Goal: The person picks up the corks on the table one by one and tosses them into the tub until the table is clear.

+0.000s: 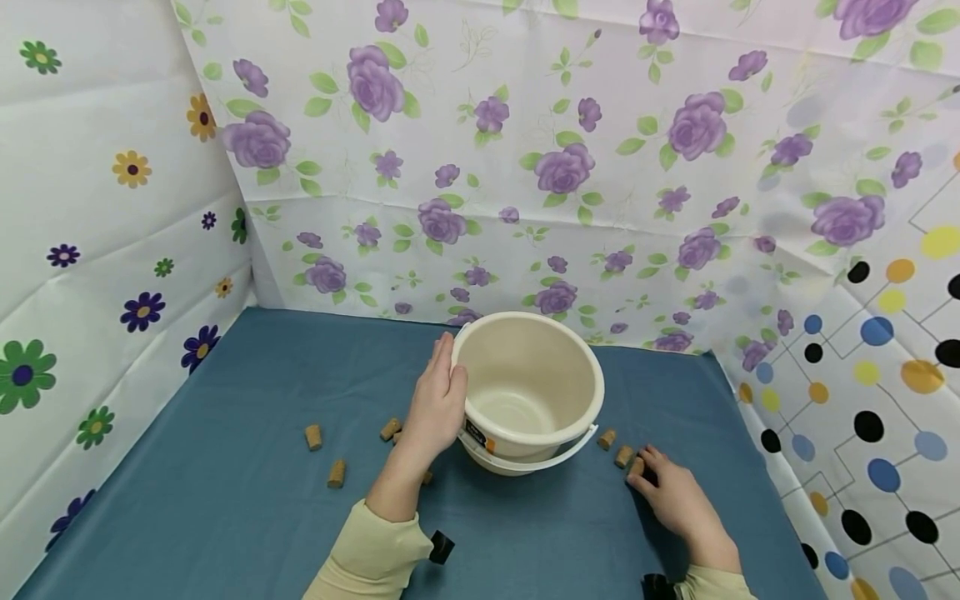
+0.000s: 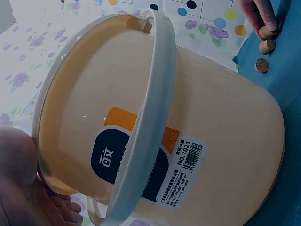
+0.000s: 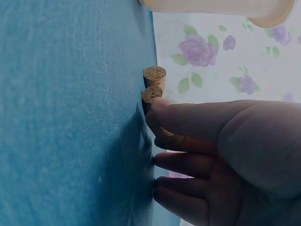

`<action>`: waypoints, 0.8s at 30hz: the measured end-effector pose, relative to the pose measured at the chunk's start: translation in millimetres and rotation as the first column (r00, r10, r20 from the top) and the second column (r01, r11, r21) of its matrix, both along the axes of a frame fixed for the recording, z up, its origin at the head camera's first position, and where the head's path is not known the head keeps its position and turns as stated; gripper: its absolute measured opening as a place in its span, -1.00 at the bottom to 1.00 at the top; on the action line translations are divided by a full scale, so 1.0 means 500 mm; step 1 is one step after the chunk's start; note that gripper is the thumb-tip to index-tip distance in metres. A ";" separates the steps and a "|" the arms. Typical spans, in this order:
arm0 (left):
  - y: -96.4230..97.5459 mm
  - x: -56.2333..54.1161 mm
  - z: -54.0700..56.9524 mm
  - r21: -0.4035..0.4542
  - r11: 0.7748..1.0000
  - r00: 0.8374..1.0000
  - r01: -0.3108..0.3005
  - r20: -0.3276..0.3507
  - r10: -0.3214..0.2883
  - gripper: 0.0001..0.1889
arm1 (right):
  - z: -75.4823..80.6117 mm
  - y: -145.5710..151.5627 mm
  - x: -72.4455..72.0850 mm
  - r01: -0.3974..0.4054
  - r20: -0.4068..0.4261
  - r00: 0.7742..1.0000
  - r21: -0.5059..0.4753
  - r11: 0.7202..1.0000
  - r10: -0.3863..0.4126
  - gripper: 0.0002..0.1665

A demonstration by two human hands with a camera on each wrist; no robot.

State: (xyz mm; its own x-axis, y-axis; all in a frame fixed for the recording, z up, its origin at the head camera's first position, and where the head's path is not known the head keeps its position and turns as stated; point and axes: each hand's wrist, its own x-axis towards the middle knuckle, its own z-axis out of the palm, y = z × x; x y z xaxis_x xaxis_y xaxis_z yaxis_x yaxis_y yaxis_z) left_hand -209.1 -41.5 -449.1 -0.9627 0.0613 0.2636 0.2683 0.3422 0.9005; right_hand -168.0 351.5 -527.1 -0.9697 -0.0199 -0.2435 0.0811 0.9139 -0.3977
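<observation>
A cream plastic bucket [image 1: 525, 383] stands on the blue cloth, its inside visible with no cork in it. Its handle [image 2: 157, 108] hangs down in front of a dark label with a barcode. My left hand [image 1: 438, 400] rests against the bucket's left side at the rim, fingers extended. To the right of the bucket, my right hand [image 1: 675, 496] pinches a cork [image 1: 637, 467] between thumb and index finger at the cloth. Two other corks, one [image 1: 622, 456] close to the fingertips and one [image 1: 607, 439] nearer the bucket, line up beside it.
Several more corks lie left of the bucket, among them one [image 1: 313, 437] farther out and one [image 1: 336, 474] nearer me. Some are partly hidden by the left forearm. A flowered sheet [image 1: 420, 167] hangs behind the blue cloth [image 1: 225, 500]; patterned sheets flank both sides.
</observation>
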 end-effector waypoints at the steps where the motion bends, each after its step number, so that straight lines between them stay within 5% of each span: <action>1: 0.000 0.000 0.000 0.001 1.000 1.000 0.000 0.001 0.000 -0.38 | 0.002 -0.001 0.000 0.009 -0.014 1.000 0.008 1.000 -0.008 -0.18; 11: -0.001 0.002 0.002 -0.001 1.000 1.000 0.004 0.004 -0.004 -0.37 | 0.018 -0.003 0.010 0.133 -0.123 0.983 -0.018 0.991 -0.134 -0.36; 24: -0.002 0.003 0.003 -0.003 1.000 1.000 0.005 -0.004 -0.005 -0.38 | 0.062 0.001 0.014 0.212 -0.289 0.929 -0.098 0.972 -0.232 -0.45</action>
